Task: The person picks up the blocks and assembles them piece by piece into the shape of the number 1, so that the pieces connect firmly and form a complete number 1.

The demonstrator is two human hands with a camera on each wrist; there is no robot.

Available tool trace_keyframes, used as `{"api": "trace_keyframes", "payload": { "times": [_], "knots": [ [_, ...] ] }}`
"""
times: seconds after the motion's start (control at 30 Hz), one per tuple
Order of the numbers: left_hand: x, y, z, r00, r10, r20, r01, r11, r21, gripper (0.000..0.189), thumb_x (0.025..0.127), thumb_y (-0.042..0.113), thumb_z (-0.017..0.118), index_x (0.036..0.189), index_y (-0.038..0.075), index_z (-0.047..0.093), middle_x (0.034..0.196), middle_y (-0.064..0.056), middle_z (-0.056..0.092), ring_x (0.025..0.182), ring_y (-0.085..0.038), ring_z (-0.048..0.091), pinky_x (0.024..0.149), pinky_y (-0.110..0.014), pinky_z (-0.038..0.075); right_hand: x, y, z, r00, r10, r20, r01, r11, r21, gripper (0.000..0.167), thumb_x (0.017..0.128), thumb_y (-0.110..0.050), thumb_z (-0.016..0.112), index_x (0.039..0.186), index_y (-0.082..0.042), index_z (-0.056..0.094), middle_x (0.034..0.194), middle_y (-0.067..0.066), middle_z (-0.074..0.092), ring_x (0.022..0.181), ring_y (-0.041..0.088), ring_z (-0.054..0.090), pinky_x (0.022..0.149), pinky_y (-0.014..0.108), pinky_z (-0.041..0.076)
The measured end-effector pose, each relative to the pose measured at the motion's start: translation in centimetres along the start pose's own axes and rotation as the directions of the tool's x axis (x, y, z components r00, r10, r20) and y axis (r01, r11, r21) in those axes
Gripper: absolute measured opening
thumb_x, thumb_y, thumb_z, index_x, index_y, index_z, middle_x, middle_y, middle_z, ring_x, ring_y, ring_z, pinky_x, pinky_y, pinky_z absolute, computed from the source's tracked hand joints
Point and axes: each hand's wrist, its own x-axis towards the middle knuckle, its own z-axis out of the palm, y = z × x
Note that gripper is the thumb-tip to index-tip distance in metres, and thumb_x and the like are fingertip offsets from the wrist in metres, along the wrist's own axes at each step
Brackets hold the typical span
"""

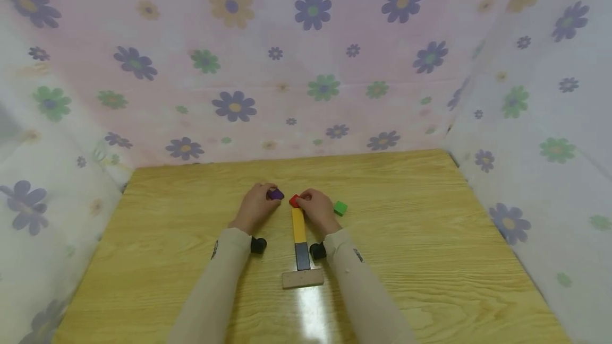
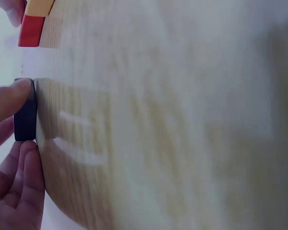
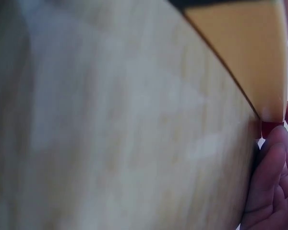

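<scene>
My left hand point(image 1: 254, 208) pinches a purple block point(image 1: 276, 194) low over the tabletop, left of the row of blocks. In the left wrist view the purple block point(image 2: 25, 115) looks dark blue, with the thumb on one side and fingertips at its end. A small red block point(image 1: 294, 201) sits at the far end of a yellow block point(image 1: 298, 225), and my right hand point(image 1: 319, 211) holds the red one between thumb and fingers. From the yellow block a dark grey block point(image 1: 303, 256) continues toward me, ending at a crosswise plain wooden block point(image 1: 303, 278).
A green block point(image 1: 340, 208) lies just right of my right hand. Small black cameras point(image 1: 258, 245) are worn at both wrists. Flowered cloth walls point(image 1: 313, 62) rise behind and beside the wooden table point(image 1: 421, 238).
</scene>
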Motion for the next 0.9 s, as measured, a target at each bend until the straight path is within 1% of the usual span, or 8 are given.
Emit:
{"api": "trace_keyframes", "payload": {
  "times": [0.07,0.17,0.27,0.43,0.57,0.7,0.9],
  "knots": [
    [-0.2,0.2,0.1,1.000,0.004,0.015,-0.003,1.000,-0.008,0.042,0.079,0.030,0.065,0.118,0.014,0.056,0.103,-0.007,0.052,0.088,-0.020,0.051,0.077,-0.036,0.043,0.1,0.1,-0.2,1.000,-0.007,0.000,0.007,1.000,0.001,0.023,0.082,-0.034,0.059,0.093,-0.014,0.063,0.079,-0.002,0.059,0.068,0.015,0.051,0.062,0.028,0.042],
    [-0.5,0.3,0.0,0.999,0.017,0.040,-0.017,1.000,-0.009,0.041,0.079,0.031,0.066,0.115,0.013,0.058,0.101,-0.005,0.053,0.086,-0.018,0.051,0.077,-0.035,0.043,0.2,0.2,-0.2,1.000,-0.009,0.007,0.009,1.000,0.006,0.023,0.082,-0.034,0.059,0.092,-0.014,0.063,0.078,-0.002,0.059,0.067,0.015,0.051,0.061,0.028,0.042],
    [-0.8,0.4,0.0,0.998,0.015,0.068,-0.014,1.000,-0.016,0.041,0.079,0.033,0.067,0.114,0.014,0.059,0.098,-0.003,0.052,0.083,-0.016,0.050,0.075,-0.033,0.043,0.2,0.2,-0.3,1.000,-0.005,0.004,0.005,1.000,0.007,0.022,0.082,-0.034,0.059,0.091,-0.015,0.063,0.078,-0.002,0.059,0.067,0.015,0.051,0.062,0.028,0.041],
    [-1.0,0.3,-0.1,0.996,0.009,0.094,-0.006,1.000,-0.030,0.043,0.078,0.036,0.067,0.114,0.014,0.059,0.093,-0.001,0.051,0.079,-0.015,0.050,0.073,-0.032,0.042,0.1,0.1,-0.5,1.000,-0.008,0.004,0.008,1.000,0.001,0.023,0.082,-0.035,0.059,0.090,-0.014,0.064,0.077,-0.001,0.058,0.067,0.017,0.050,0.061,0.029,0.041],
    [-1.2,0.2,-0.1,0.995,-0.001,0.102,0.006,0.999,-0.042,0.045,0.077,0.037,0.068,0.114,0.013,0.058,0.093,-0.001,0.051,0.079,-0.015,0.049,0.073,-0.032,0.042,0.1,0.0,-0.5,1.000,-0.008,0.011,0.008,1.000,0.002,0.023,0.082,-0.035,0.059,0.091,-0.014,0.064,0.076,-0.001,0.058,0.066,0.016,0.051,0.061,0.029,0.041],
    [-1.5,-0.1,-0.1,0.995,0.002,0.101,0.004,0.998,-0.060,0.046,0.077,0.036,0.068,0.115,0.012,0.058,0.093,-0.001,0.051,0.079,-0.015,0.048,0.073,-0.032,0.041,0.2,0.0,-0.4,1.000,-0.011,0.008,0.011,1.000,0.001,0.023,0.082,-0.035,0.059,0.091,-0.014,0.064,0.077,-0.002,0.058,0.067,0.016,0.051,0.062,0.028,0.041],
    [-2.0,-0.1,-0.1,0.996,0.013,0.092,-0.004,0.996,-0.093,0.041,0.078,0.031,0.068,0.112,0.010,0.061,0.090,-0.001,0.052,0.077,-0.016,0.046,0.070,-0.032,0.039,0.1,0.0,-0.3,1.000,0.001,0.021,-0.002,1.000,0.022,0.022,0.083,-0.034,0.059,0.091,-0.015,0.064,0.075,-0.001,0.057,0.064,0.017,0.050,0.058,0.029,0.040]
  ]
}}
